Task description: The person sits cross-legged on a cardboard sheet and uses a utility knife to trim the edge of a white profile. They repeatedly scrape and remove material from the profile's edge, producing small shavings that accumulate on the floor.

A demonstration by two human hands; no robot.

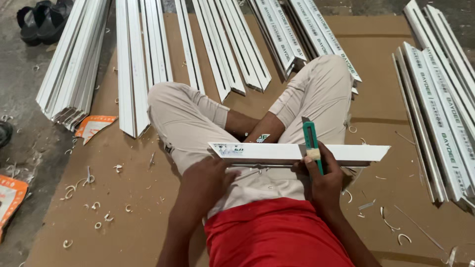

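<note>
Mid-trim: left hand point(208, 180) clamps the white mitred plastic strip point(297, 152) across the lap; right hand point(324, 175) grips the green utility knife point(311, 141) against it. Shavings point(94, 205) at 9 o'clock; uncut strip bundles point(440, 113) at 3 o'clock.

And here's the outfit: a bright red shirt point(274, 232) across the torso, plain, no print showing. Below it, light beige trousers point(198, 126), the cloth creased and rolled up into thick cuffs. Both forearms bare, no sleeves, no watch, no gloves on either hand.
</note>
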